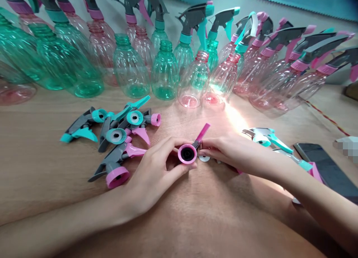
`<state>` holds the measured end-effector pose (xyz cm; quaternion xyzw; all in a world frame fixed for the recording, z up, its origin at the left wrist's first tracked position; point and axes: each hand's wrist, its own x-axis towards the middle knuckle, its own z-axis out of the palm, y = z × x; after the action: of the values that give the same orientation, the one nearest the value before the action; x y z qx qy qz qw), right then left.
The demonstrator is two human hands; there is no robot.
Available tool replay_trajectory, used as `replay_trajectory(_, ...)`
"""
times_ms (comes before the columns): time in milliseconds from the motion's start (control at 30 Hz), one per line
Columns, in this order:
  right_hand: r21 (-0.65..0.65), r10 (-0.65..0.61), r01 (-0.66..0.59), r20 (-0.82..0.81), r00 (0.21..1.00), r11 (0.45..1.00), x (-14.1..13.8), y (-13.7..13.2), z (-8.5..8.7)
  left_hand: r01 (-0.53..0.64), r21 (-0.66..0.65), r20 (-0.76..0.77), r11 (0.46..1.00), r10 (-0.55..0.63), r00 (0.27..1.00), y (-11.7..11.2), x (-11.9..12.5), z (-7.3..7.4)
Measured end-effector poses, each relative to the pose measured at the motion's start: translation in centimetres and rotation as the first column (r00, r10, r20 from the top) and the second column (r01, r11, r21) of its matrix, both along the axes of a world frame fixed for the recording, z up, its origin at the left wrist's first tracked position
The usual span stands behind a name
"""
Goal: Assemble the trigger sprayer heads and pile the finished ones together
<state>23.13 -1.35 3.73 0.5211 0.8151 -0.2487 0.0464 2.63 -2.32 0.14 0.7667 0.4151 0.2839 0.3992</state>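
Observation:
In the middle of the table, my left hand [159, 164] curls its fingers and thumb around a trigger spray head [187, 145]. The head's pink collar faces up at me, showing a dark round opening, and its pink trigger sticks up to the right. From the right side, my right hand [220, 149] closes its fingertips against the grey part of the same spray head, though its grip is partly hidden. A small white disc [204, 158] lies under the right fingertips. To the left of my left hand is a pile of loose spray heads [116, 136] in grey, teal and pink.
Green bottles [165, 73] and pink bottles [192, 80] line the back, several topped with spray heads [192, 17]. More loose spray heads [275, 140] lie beyond my right forearm. A dark phone [327, 168] and a twisted red-yellow cord [327, 118] are at the right.

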Motion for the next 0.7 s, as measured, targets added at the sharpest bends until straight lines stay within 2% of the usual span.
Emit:
replay_trajectory(267,0.064,0.028,-0.025,-0.060,0.998,0.998,0.1,0.0,-0.6,0.041,-0.004,0.005,0.999,-0.041,0.999,0.0,0.0,0.1)
replay_trajectory(433,0.086,0.040,-0.037,-0.029,0.999,0.996,-0.1,-1.0,0.5,0.046,-0.007,0.009,0.999,-0.046,0.999,0.0,-0.1,0.2)
replay_trajectory(633,0.275,0.103,-0.076,-0.085,0.991,0.959,0.1,-2.2,1.7,0.032,-0.010,0.006,0.999,-0.032,0.999,-0.1,0.0,0.3)
replay_trajectory(700,0.270,0.071,-0.041,-0.103,0.992,0.962,0.4,-2.2,2.0,0.033,-0.005,0.008,0.999,-0.033,0.999,-0.1,0.0,0.3)
